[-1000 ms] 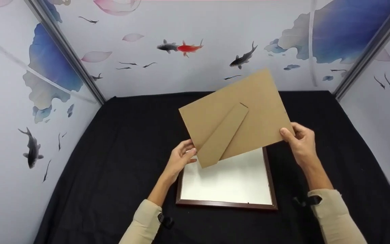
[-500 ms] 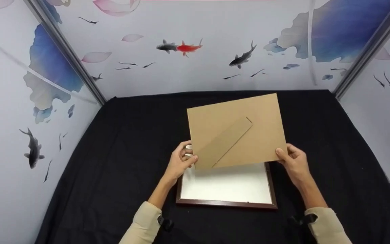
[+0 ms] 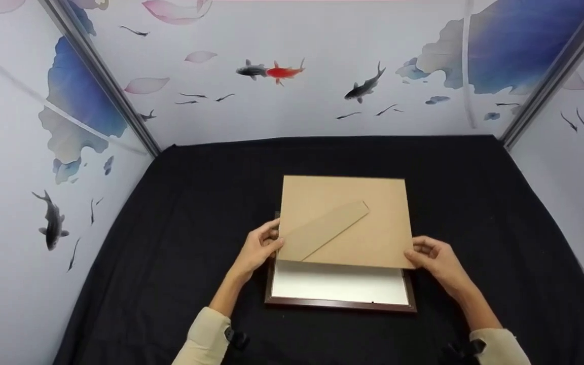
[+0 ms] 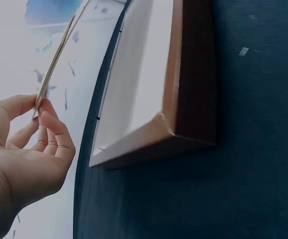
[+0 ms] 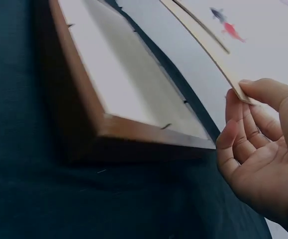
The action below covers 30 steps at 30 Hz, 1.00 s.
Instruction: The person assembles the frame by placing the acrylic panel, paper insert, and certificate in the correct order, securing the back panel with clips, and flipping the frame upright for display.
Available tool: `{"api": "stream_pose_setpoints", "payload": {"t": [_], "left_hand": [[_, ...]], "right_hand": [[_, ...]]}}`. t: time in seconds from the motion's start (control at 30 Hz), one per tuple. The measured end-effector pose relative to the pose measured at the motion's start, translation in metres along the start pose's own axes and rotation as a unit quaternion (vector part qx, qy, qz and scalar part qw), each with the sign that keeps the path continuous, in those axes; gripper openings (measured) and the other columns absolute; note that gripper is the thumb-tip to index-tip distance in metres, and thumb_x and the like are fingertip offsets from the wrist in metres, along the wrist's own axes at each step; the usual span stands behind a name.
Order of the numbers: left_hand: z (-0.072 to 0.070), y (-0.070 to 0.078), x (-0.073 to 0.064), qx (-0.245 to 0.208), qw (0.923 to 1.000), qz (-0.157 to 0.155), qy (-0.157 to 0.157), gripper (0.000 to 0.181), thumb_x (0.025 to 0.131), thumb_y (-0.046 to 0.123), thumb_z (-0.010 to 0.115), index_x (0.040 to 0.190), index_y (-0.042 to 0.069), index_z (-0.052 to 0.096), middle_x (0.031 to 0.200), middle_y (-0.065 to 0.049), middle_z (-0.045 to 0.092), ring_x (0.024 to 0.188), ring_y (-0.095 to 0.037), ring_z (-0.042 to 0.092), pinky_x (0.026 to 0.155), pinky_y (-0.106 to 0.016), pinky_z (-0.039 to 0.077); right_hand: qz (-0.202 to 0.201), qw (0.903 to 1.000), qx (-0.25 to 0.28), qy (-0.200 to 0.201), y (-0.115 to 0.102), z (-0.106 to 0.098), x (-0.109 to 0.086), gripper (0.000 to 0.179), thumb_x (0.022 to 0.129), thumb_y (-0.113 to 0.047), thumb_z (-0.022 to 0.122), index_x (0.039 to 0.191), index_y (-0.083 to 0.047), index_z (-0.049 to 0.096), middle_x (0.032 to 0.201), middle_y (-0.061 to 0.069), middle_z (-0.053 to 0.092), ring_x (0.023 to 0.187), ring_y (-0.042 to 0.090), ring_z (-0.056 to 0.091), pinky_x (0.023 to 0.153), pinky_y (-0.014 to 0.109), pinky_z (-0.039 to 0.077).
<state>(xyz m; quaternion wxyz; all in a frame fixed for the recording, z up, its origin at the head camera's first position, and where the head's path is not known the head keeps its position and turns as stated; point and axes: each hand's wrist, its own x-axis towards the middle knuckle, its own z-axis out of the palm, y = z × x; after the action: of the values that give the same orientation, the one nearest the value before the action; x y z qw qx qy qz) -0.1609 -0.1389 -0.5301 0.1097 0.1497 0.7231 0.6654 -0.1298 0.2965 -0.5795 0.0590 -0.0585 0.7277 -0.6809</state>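
Observation:
A brown backing board [image 3: 342,233] with a slanted easel leg [image 3: 330,230] is held over a picture frame [image 3: 340,304]. My left hand [image 3: 255,252] pinches the board's left edge near its lower corner, thumb on top. At the lower right corner my right hand [image 3: 439,263] pinches it between thumb and fingers. The frame lies face down with a white sheet [image 3: 340,284] inside its dark reddish-brown rim. Both wrist views show the board raised above the frame [image 4: 173,89], apart from it. Small dark tabs [image 5: 166,126] stick out along the frame's inner edge.
Black cloth [image 3: 195,203] covers the table. White panels [image 3: 317,30] printed with fish and leaves stand at the back and both sides, joined by metal posts [image 3: 104,81].
The board has come down and toward me over the frame, turning from a tilt to nearly level. Its easel leg has folded flat against it. Both hands have kept their grip.

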Motion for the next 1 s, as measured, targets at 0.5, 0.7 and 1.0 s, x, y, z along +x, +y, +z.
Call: {"api": "stream_pose_setpoints", "payload": {"t": [0.5, 0.7, 1.0], "left_hand": [[-0.002, -0.043, -0.035, 0.009, 0.9999, -0.006, -0.008, 0.053, 0.082, 0.002, 0.070, 0.129, -0.009, 0.046, 0.098, -0.023, 0.060, 0.076, -0.026, 0.062, 0.062, -0.030, 0.051], [-0.002, -0.054, -0.043, 0.023, 0.9996, -0.010, -0.013, 0.054, 0.080, 0.006, 0.074, 0.127, -0.006, 0.049, 0.098, -0.020, 0.061, 0.077, -0.029, 0.063, 0.064, -0.029, 0.052], [-0.003, -0.028, -0.050, 0.040, 0.9985, -0.019, -0.033, 0.052, 0.080, -0.001, 0.071, 0.124, -0.014, 0.047, 0.100, -0.030, 0.056, 0.081, -0.040, 0.061, 0.069, -0.029, 0.052]], "right_hand": [[0.036, 0.9984, -0.036, -0.027, 0.014, 0.008, -0.035, 0.045, 0.082, -0.012, 0.072, 0.119, 0.004, 0.051, 0.088, 0.023, 0.061, 0.066, 0.022, 0.059, 0.053, 0.028, 0.048], [0.047, 0.9972, -0.041, -0.040, 0.017, 0.007, -0.044, 0.046, 0.083, -0.014, 0.072, 0.121, 0.004, 0.051, 0.091, 0.021, 0.061, 0.070, 0.025, 0.061, 0.052, 0.030, 0.049], [0.041, 0.9964, -0.042, -0.061, 0.015, 0.010, -0.043, 0.055, 0.084, -0.012, 0.070, 0.128, 0.008, 0.046, 0.091, 0.025, 0.060, 0.072, 0.026, 0.062, 0.057, 0.030, 0.051]]}}
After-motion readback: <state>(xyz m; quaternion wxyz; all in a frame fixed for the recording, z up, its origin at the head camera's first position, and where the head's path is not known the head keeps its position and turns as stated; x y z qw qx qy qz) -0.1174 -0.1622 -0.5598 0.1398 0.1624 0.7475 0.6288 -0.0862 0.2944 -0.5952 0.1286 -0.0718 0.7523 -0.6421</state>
